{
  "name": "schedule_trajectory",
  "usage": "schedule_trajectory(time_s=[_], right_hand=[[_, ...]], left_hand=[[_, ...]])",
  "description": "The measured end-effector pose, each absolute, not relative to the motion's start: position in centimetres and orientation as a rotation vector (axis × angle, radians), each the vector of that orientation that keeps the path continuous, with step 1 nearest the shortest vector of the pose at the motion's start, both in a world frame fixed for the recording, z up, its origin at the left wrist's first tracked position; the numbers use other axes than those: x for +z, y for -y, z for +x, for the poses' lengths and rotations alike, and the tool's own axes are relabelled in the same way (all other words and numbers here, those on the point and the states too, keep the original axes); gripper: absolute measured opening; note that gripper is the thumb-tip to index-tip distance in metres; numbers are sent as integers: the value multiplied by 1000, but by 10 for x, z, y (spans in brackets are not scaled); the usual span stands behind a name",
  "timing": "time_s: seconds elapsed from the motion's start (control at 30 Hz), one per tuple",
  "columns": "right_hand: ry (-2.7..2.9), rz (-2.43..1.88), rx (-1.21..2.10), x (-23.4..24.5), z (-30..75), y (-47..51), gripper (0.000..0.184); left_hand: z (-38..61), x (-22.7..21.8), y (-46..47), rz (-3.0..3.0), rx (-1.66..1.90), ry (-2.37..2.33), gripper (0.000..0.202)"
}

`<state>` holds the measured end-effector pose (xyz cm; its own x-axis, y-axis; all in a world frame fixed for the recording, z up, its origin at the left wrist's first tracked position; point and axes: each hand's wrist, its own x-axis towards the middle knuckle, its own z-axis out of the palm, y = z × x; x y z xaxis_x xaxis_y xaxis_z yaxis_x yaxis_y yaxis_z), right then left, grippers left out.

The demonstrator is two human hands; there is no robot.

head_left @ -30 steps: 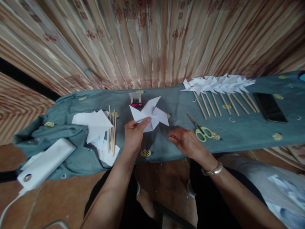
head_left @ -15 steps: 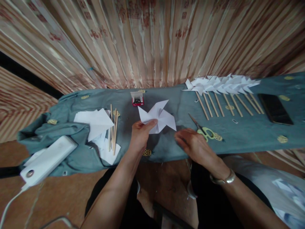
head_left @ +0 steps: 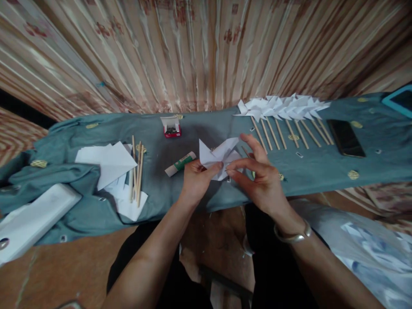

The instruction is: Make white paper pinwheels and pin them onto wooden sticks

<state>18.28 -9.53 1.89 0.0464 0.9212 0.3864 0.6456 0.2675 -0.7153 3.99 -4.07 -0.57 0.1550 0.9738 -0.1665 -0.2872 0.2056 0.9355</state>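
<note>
My left hand (head_left: pixel 198 179) grips a white paper pinwheel (head_left: pixel 210 158), thumb pressed near its middle. My right hand (head_left: pixel 259 171) is at the pinwheel's right side, thumb and index finger pinched close to its centre; what lies between these fingertips is too small to make out. A green-and-white glue stick (head_left: pixel 180 164) lies on the cloth just left of the pinwheel. Behind it stands an open red box (head_left: pixel 172 130) of small dark metallic pieces. Scissors (head_left: pixel 253 174) are mostly hidden behind my right hand.
Several finished pinwheels (head_left: pixel 283 106) on wooden sticks lie in a row at the back right, beside a black phone (head_left: pixel 346 137). Paper sheets (head_left: pixel 106 161) and loose wooden sticks (head_left: pixel 139 174) lie left, near a white device (head_left: pixel 38 219). A green cloth (head_left: pixel 199 124) covers the table.
My right hand has come up and left to the pinwheel's centre, its fingers now pinched there. The glue stick has come into sight. The whole view has swung slightly right.
</note>
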Motion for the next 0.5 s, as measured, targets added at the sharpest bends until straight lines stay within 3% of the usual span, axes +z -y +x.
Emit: schedule_trajectory(time_s=[0.5], right_hand=[[1586, -1387, 502, 7, 194, 91, 5]], left_hand=[[44, -7, 43, 933, 1046, -925, 19]])
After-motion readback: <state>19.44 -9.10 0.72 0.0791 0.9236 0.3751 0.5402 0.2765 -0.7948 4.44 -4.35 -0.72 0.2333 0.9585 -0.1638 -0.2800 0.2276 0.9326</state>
